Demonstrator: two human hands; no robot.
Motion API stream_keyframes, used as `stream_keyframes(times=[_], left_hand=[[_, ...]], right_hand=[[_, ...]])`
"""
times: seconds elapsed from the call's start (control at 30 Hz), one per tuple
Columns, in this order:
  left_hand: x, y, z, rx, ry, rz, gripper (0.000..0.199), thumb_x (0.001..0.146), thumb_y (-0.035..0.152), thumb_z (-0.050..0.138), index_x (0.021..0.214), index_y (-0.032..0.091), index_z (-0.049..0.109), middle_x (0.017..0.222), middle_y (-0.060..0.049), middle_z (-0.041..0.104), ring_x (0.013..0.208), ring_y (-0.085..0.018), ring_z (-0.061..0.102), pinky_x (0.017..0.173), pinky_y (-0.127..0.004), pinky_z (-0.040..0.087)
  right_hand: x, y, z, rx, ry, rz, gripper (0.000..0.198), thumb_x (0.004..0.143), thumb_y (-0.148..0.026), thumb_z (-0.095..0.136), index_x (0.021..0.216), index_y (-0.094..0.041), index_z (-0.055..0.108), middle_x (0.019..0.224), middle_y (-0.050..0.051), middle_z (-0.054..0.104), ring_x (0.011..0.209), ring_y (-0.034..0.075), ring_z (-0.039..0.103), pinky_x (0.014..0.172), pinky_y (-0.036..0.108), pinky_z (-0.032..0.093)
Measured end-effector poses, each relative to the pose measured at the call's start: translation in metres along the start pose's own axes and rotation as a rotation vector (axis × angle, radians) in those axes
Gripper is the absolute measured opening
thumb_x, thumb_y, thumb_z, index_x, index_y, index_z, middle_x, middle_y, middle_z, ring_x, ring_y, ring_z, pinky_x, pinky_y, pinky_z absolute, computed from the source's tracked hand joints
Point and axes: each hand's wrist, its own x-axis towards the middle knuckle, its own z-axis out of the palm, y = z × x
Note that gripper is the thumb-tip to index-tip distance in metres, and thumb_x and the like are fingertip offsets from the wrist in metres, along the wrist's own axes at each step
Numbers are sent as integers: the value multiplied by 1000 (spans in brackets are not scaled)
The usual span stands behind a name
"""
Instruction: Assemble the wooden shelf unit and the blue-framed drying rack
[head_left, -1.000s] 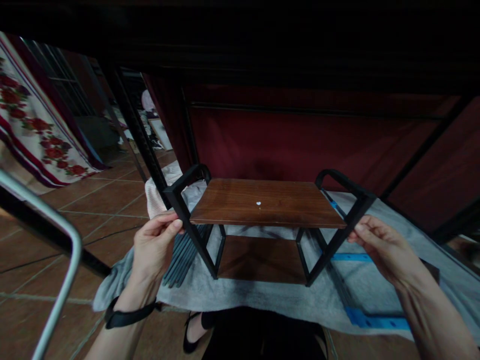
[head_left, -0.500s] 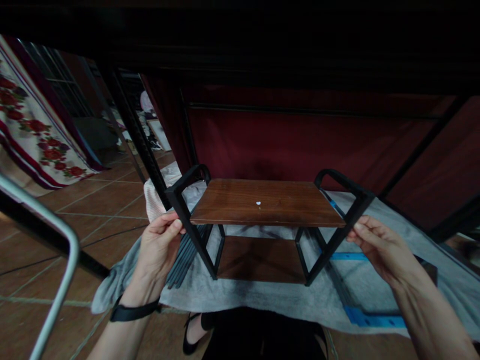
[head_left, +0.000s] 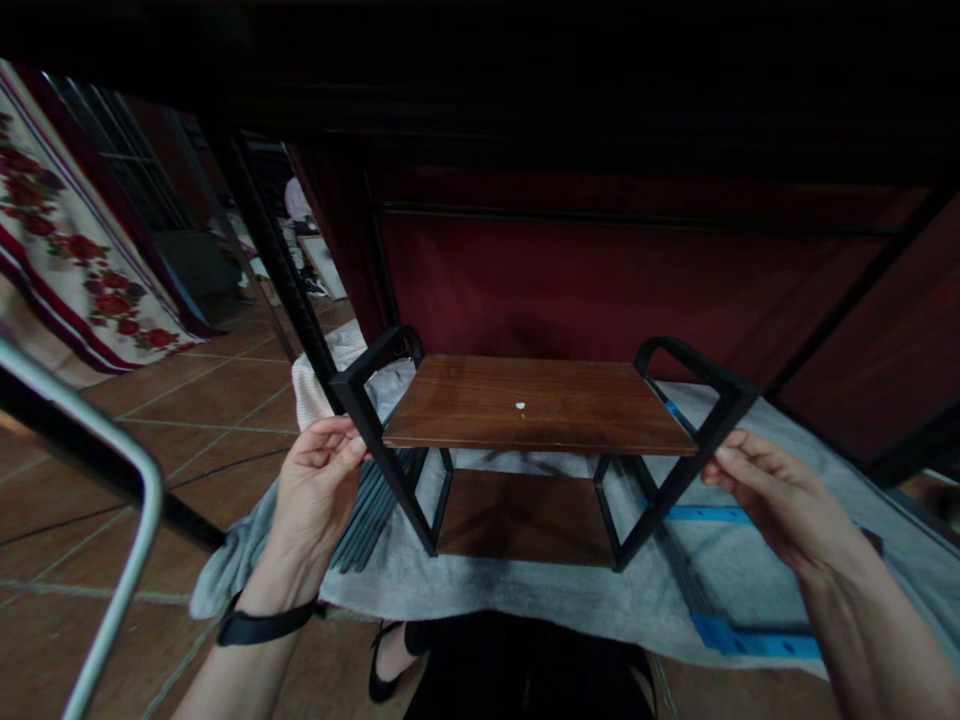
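A small two-tier shelf (head_left: 540,405) with brown wood-grain boards and a black frame stands upright in front of me. Its lower board (head_left: 525,515) is in shadow, and a small white spot marks the upper one. At the left side of the frame, my left hand (head_left: 319,485) pinches the upright just below the curved handle. My right hand (head_left: 772,495) grips the matching upright on the other side, thumb toward me. The tips of the fingers are partly hidden behind the frame on both sides.
A grey cloth (head_left: 465,590) lies under the shelf. Dark thin rods (head_left: 375,520) lie to its left, and a frame with blue strips (head_left: 757,640) to its right. Black posts stand around, with a dark beam overhead. A pale bent metal tube (head_left: 146,520) rises at far left.
Both hands keep their hold on the shelf frame. The view has shifted slightly, and my right hand appears a little farther right; otherwise little differs.
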Motion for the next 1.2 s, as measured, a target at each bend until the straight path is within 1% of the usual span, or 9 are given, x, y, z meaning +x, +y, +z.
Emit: stream_keyframes(times=[0.2,0.3,0.43,0.57,0.7,0.83,1.03,1.1,1.2], left_hand=[[-4,0,-1,22,33,-41,34,60,31,95,91,24,81,87,-2,75,72,-12,64,63,-23,54],[-4,0,-2,46,40,-23,31,60,31,95,86,24,80,83,-1,75,70,-11,64,62,-21,53],[-2,0,-2,58,68,15,30,53,30,97,74,22,77,79,2,74,68,-9,65,61,-18,52],[-3,-1,-1,62,79,31,30,51,27,97,73,22,78,80,1,75,70,-10,66,63,-20,55],[-4,-1,0,53,84,49,28,52,24,96,73,22,78,77,2,75,68,-10,66,66,-21,55],[-5,-1,-1,67,100,48,27,54,25,96,75,23,78,75,2,74,69,-10,66,67,-21,55],[-9,-3,-3,55,60,27,31,65,31,92,92,24,80,87,-1,76,74,-12,65,71,-26,56],[-10,-2,-2,79,68,31,30,63,31,93,89,23,80,85,0,76,74,-12,65,71,-24,55],[-9,1,0,116,95,50,27,59,28,94,80,22,78,80,1,75,70,-11,65,66,-23,55]], right_hand=[[-3,-1,0,-13,21,-4,35,64,-47,92,84,-24,76,81,-1,66,68,10,60,64,14,54],[-3,1,-1,-42,25,-13,34,67,-50,90,85,-25,75,81,-1,67,70,10,61,66,15,54],[-1,2,-2,-104,26,-38,34,68,-52,89,79,-25,72,72,-1,65,68,11,59,64,15,51],[0,1,-3,-110,-5,-68,33,70,-52,87,78,-24,71,70,-1,64,67,12,57,64,17,50],[0,-1,-5,-86,-48,-33,31,72,-50,86,78,-24,71,70,0,63,67,13,56,63,18,50],[-1,-3,-3,-64,-49,-13,32,69,-49,88,80,-24,73,74,0,63,67,12,56,63,18,51],[-5,-3,2,-75,-4,-14,35,69,-52,88,85,-24,74,77,0,64,68,11,58,65,17,52],[-6,-3,1,-96,8,-28,35,69,-53,87,83,-24,74,76,-1,63,67,11,57,64,17,51],[-5,-3,0,-129,14,-51,35,68,-54,88,81,-24,74,74,-1,63,67,11,56,63,17,50]])
